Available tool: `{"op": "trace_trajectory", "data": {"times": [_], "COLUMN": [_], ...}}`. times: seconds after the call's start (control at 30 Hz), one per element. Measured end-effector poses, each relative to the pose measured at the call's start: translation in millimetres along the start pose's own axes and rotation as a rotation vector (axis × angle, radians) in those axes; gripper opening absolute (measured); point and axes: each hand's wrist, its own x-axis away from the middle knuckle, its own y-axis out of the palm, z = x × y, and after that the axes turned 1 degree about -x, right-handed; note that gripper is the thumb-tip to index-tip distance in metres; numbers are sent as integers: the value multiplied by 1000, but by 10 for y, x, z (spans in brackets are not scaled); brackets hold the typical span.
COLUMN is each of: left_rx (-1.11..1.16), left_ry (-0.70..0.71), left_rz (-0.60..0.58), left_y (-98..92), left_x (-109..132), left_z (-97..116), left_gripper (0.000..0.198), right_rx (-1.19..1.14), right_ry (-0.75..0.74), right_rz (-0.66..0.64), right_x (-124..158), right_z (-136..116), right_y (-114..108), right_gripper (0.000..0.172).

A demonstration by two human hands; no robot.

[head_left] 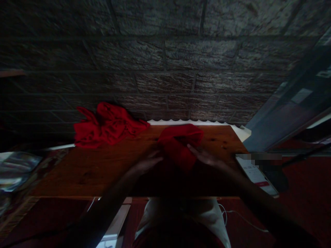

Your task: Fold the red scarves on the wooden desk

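A red cloth [181, 132], partly folded over with a dark gap near its middle, lies on the wooden table in front of me. At its left edge is my left hand [150, 162], fingers stretched out and holding nothing. My right hand [205, 157] rests against the right side of the same cloth, its fingers extended and not wrapped round it. Deep shadow hides the cloth's near part, and whether the left fingertips touch it I cannot tell. Further left, a crumpled heap of red cloth [110, 125] sits at the table's back edge.
The wooden table [89, 170] stands against a stone-block wall [181, 65]. A phone [257, 175] with a lit screen is by the right edge. White cables [240, 213] trail below on the right. A shiny plastic package [19, 168] lies at far left.
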Motion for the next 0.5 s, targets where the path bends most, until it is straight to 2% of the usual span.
{"op": "trace_trajectory", "data": {"times": [0.13, 0.23, 0.3, 0.37, 0.43, 0.47, 0.5], "left_rx": [-298, -544, -688, -849, -987, -1038, -1083], "left_ry": [21, 102, 157, 222, 331, 398, 466], "left_rz": [-270, -346, -265, -56, 145, 187, 179], "left_y": [-188, -279, -283, -217, -82, 3, 92], "left_x": [287, 408, 420, 399, 373, 365, 361], "left_z": [64, 142, 175, 188, 179, 162, 134], "left_gripper": [49, 46, 43, 50, 63, 69, 74], "right_rx": [186, 215, 230, 300, 435, 524, 624], "right_ry": [13, -35, -73, -119, -172, -208, -254], "right_rz": [-97, -124, -66, 37, 148, 192, 217], "right_x": [95, 114, 112, 121, 162, 198, 243], "right_z": [134, 249, 311, 354, 374, 377, 377], "right_y": [-2, -9, -3, 31, 99, 145, 196], "right_gripper": [36, 38, 31, 23, 33, 40, 45]}}
